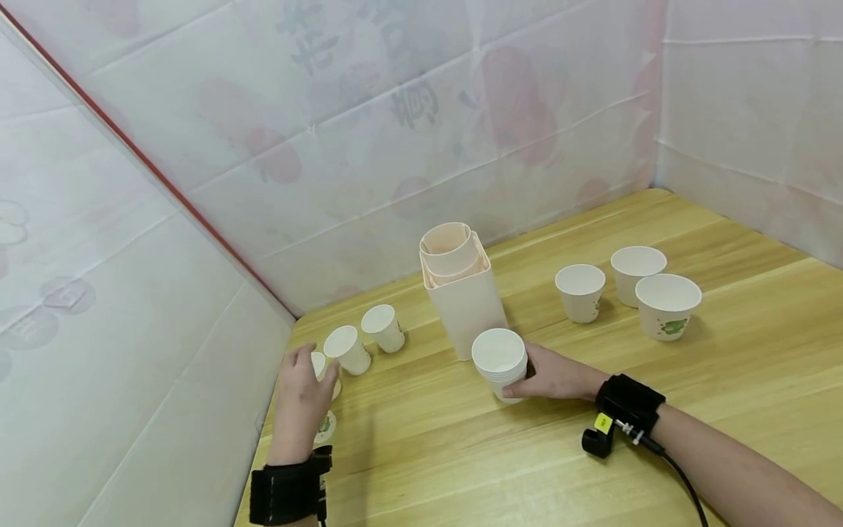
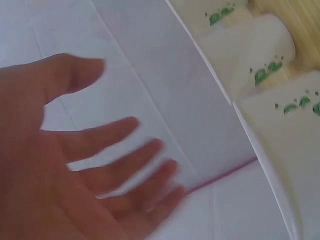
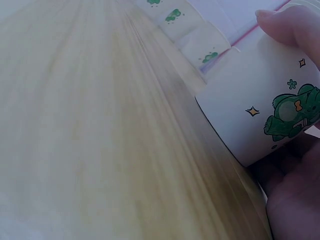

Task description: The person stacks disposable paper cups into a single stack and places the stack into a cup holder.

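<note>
My right hand (image 1: 556,375) grips a stack of nested white paper cups (image 1: 498,350), thumb on the near side. In the right wrist view the outer cup (image 3: 235,105) shows a green cartoon animal, and its base is close to the tabletop. On the left, my left hand (image 1: 303,395) hovers by a row of single paper cups, such as this upright cup (image 1: 356,359) and a farther cup (image 1: 390,337). Its fingers (image 2: 112,140) are spread and hold nothing. Another cup (image 1: 324,428) in that row is partly hidden behind the hand.
Behind the stack stands a pale square holder (image 1: 464,315) with round tubes nested inside. Three wider paper bowls, one of them a bowl with a green print (image 1: 665,311), stand at the right on the wooden table (image 1: 461,461). Printed sheeting (image 1: 369,146) walls the back and sides.
</note>
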Motion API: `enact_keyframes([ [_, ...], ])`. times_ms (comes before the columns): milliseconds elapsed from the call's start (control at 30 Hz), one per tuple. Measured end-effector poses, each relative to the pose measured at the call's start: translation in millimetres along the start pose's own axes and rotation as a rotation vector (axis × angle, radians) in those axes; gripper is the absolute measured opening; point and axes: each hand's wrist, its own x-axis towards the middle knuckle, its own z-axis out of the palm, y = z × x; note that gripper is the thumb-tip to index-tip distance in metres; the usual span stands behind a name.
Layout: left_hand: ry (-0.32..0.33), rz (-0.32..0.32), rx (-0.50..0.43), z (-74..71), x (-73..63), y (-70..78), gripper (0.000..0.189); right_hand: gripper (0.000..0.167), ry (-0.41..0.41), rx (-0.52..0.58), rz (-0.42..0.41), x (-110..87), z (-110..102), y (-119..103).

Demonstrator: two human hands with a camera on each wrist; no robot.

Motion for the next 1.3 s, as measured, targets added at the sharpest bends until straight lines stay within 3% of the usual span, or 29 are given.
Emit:
enact_keyframes([
  [133, -0.186, -0.184, 0.164, -10.5, -4.5, -9.1, 0.061, 0.071, -0.002, 0.004, -0.005, 0.6, 0, 1],
  [267, -0.277, -0.25, 0.225, -13.7, -7.9, -14.0, 0.061, 0.072, 0.001, 0.008, -0.004, 0.8, 0, 0],
  [433, -0.298, -0.217, 0.25, -9.9, -11.6, -15.8, 0.055, 0.071, 0.004, -0.004, -0.003, 1.1, 0, 1],
  [833, -0.271, -0.134, 0.231, -2.4, -16.2, -22.3, 0.047, 0.072, 0.007, 0.001, -0.001, 1.3, 0, 0],
  [1067, -0.267, -0.173, 0.234, 2.1, -15.5, -25.7, 0.046, 0.071, 0.009, -0.015, 0.0, 0.9, -1, 0],
  [1300, -0.264, -0.173, 0.202, 3.1, -15.5, -25.7, 0.052, 0.072, 0.007, -0.014, -0.004, 0.6, 0, -1],
])
